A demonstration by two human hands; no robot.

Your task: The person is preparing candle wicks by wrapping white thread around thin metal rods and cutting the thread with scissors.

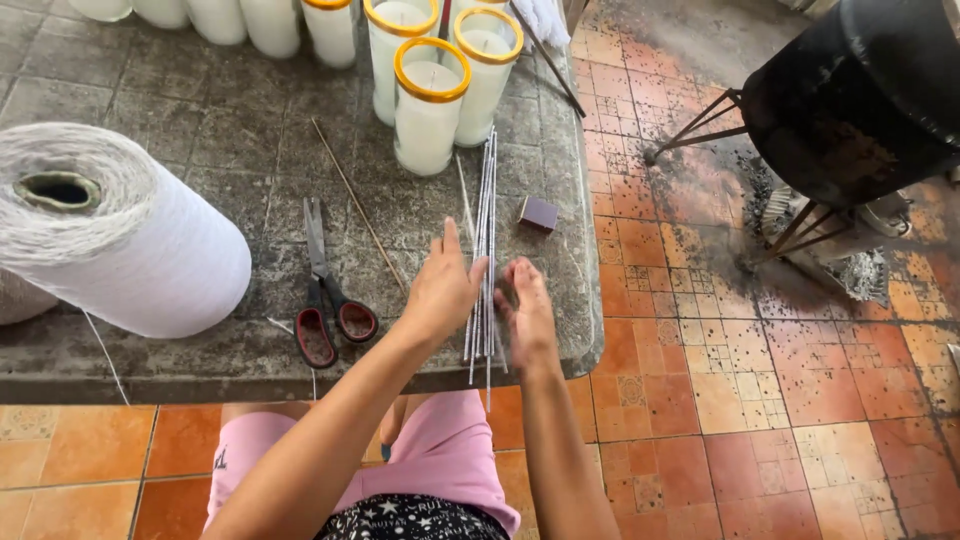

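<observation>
Head view: your left hand (442,290) lies flat on the stone table (230,130), fingers straight and together, pressed against the left side of a bundle of thin grey rods (483,250). Your right hand (527,312) is on the other side of the bundle, open, fingers slightly blurred, palm against the rods; neither hand is closed around them, you are squeezing them between the two palms. The rods lie lengthwise near the table's right edge, their near ends poking just past the front edge, their far ends reaching up to the candles. Those are tall white candles in glass with yellow rims (430,105), grouped at the back of the table, with more plain white ones to their left. Just right of the rods sits a small purple box (539,213). Left of your left hand are scissors with dark red handles (325,300), blades pointing away from you. A thin wooden stick (358,205) lies diagonally between the scissors and the rods. A big cone of white thread (115,235) lies on its side at the table's left end. On the tiled floor to the right stands a black drum on metal legs (850,95), soot scattered beneath it.
</observation>
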